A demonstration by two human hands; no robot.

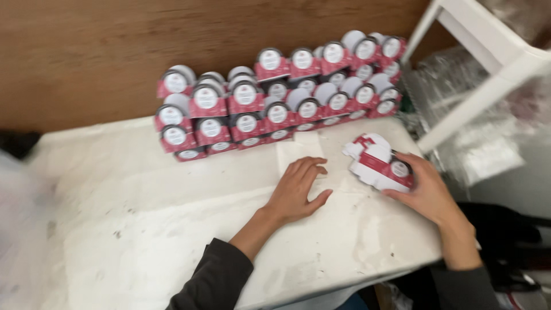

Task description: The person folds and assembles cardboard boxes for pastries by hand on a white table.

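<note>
My left hand (298, 189) lies flat, palm down with fingers spread, on the white table (143, 218). Its fingertips rest at the edge of a white paper sheet (298, 150). My right hand (427, 189) grips the near end of a pile of flat red-and-white cardboard blanks (376, 161) lying near the table's right edge. Behind both hands, several rows of folded red-and-white boxes (275, 97) with round white labels are stacked against the brown wooden wall.
A white frame leg (482, 86) slants up at the right, past the table's edge. Clear plastic wrapping (476, 132) lies beneath it. Dark cloth (511, 229) sits at the lower right. The table surface is stained and scuffed.
</note>
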